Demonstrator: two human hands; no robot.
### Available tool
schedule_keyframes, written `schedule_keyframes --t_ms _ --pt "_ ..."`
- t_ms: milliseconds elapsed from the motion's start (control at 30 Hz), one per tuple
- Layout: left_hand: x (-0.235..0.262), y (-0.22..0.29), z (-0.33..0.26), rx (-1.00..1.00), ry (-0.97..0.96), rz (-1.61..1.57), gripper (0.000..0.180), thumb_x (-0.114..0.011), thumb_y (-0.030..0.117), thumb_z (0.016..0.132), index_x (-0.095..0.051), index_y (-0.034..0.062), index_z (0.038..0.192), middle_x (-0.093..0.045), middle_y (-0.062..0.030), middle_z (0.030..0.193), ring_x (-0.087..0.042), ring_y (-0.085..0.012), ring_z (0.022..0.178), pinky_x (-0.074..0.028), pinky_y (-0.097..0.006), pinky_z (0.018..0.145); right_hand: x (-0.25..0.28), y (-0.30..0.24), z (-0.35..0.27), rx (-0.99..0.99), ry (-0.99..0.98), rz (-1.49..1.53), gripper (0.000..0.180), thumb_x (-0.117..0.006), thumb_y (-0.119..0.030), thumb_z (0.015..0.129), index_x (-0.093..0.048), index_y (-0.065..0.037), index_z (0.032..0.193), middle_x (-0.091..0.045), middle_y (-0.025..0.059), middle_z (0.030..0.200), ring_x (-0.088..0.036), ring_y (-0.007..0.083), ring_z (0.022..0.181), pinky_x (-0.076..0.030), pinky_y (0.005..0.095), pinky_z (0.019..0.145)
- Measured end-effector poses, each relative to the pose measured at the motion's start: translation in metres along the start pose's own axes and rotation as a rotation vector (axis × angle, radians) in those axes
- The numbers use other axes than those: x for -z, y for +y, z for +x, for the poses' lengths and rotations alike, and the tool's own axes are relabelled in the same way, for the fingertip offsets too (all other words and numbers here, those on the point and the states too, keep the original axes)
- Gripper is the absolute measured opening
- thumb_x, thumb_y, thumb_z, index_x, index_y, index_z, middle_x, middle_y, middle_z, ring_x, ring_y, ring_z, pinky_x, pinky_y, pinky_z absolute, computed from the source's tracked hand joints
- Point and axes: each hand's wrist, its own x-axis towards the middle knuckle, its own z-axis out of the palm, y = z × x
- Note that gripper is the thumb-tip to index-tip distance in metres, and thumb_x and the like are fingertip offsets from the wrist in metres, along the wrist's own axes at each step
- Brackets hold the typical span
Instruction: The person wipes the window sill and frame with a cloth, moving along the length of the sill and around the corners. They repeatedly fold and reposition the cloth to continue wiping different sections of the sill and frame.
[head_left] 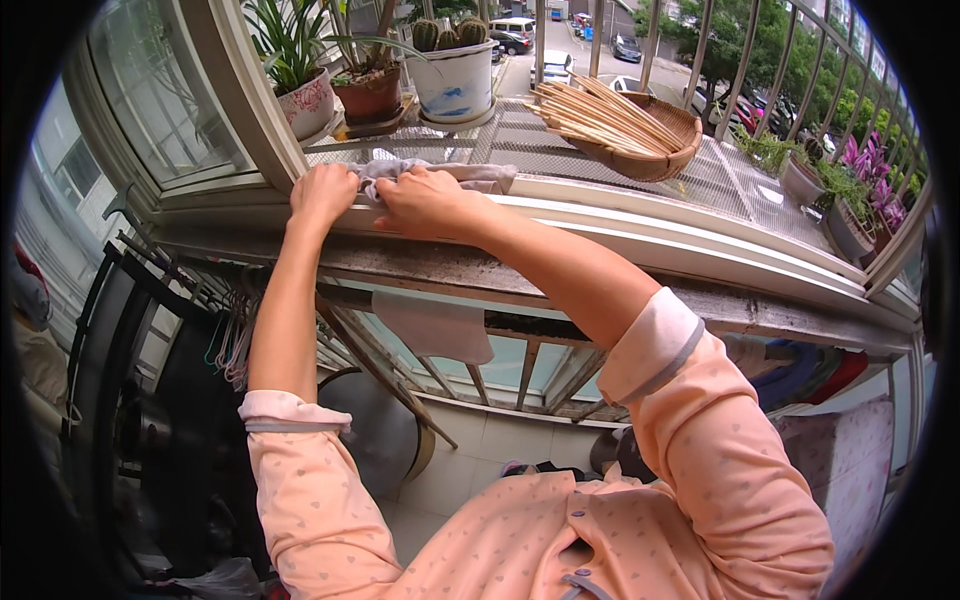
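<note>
A crumpled, pale grey fabric cloth (488,178) lies along the inner edge of a long, white metal window sill (640,222), bunched at its left part and flatter toward its right end. The bare right hand (425,200) is clamped on the bunched part, its fingers bent into the folds. The bare left hand (322,192) is curled at the cloth's left end, just beside the right; its fingertips are hidden, so I cannot tell whether it grips. Beyond the cloth, on a grey metal mesh ledge (520,140), stand 3 potted plants: a white pot with blue marks (452,85) holding round cacti, a reddish-brown pot (370,98) and a white pot with a red pattern (306,104). To their right, a brown woven bamboo basket (655,160) carries thin, pale wooden sticks (600,112). Below the sill, a whitish cloth sheet (435,325) hangs over a rail
</note>
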Motion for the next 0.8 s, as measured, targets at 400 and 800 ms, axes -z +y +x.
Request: schedule_keyframes --t_ms 400,800 --pt "0.012 0.037 -0.005 0.003 -0.063 0.022 0.035 -0.050 0.029 0.077 -0.069 0.0040 0.093 -0.064 -0.0224 0.099 -0.061 -0.0383 0.096 -0.045 -0.046 0.088 0.014 0.007 -0.033 -0.049 0.093 -0.077 0.044 -0.061 -0.048 0.081 -0.066 -0.005 0.086 -0.069 0.0121 0.085 -0.067 0.0280 0.083 -0.052 0.0388 0.070" --pt "0.017 0.208 -0.045 -0.524 -0.048 -0.039 0.037 -0.044 0.029 0.079 -0.070 0.0022 0.075 -0.065 -0.0230 0.081 -0.063 -0.0389 0.080 -0.048 -0.047 0.078 0.098 0.083 -0.204 -0.248 0.052 -0.134 0.048 -0.052 -0.050 0.087 -0.062 -0.004 0.086 -0.065 0.0130 0.087 -0.064 0.0324 0.086 -0.050 0.0450 0.070"
